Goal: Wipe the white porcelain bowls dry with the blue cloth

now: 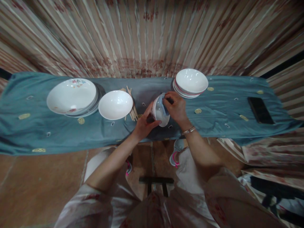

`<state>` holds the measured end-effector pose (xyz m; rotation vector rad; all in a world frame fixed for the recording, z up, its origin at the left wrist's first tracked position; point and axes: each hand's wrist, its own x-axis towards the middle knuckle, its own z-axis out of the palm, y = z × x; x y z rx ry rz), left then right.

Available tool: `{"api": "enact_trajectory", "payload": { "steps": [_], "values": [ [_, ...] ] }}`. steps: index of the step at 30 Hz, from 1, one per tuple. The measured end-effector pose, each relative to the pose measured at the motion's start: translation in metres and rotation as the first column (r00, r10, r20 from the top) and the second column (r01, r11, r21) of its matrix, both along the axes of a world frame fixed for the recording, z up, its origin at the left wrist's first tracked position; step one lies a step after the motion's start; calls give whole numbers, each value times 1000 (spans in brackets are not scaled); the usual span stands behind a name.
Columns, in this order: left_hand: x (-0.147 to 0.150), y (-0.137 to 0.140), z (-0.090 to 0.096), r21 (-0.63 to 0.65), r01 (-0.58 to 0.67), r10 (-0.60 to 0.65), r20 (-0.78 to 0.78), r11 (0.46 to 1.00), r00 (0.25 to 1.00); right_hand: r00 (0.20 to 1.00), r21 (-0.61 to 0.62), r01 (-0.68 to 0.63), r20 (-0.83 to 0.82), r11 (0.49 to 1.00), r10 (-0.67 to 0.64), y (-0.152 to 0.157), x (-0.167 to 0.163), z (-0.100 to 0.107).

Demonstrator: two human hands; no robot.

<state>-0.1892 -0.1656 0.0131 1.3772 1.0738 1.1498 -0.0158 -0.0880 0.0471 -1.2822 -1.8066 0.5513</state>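
Note:
A small white bowl is tilted on its side above the cloth-covered table, its opening turned toward the right. My left hand grips it from the left, thumb along the near rim and fingers around the outside. A light blue cloth lies against the bowl's rim and inner wall. My right hand pinches this cloth at the bowl's upper right edge, and a bracelet circles that wrist. Some of the cloth is hidden behind my right fingers.
Stacked bowls stand behind my right hand. To the left are a white bowl, wooden chopsticks and a stack of large floral dishes. A black phone lies at the right. A pleated curtain hangs behind the table.

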Motion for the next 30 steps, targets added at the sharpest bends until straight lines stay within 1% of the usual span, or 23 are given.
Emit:
{"api": "enact_trajectory", "payload": {
  "steps": [2,5,9,14,21,23,25,30],
  "values": [
    [0,0,2,-9,8,-8,-2,1000,1000,992,13,-4,125,1000,2,0,3,0],
    [0,0,3,-11,3,-3,-5,1000,1000,956,21,2,293,1000,-8,0,5,-1],
    [0,0,3,-48,1,-1,5,999,1000,900,45,16,434,999,-34,-3,6,-5],
    [0,0,2,-62,-2,3,13,998,1000,861,53,10,507,999,-36,-3,12,-12],
    [0,1,1,-36,-2,3,26,999,1000,860,-44,15,511,999,10,-5,23,-22],
    [0,2,1,-25,-1,2,39,1000,999,848,-57,11,530,998,21,-8,24,-22],
    [1,2,2,-19,-9,10,39,1000,999,811,-64,8,584,998,31,-12,23,-21],
    [1,3,3,-23,-22,23,11,999,1000,663,-72,-3,746,997,56,-25,15,-16]
  ]
}}
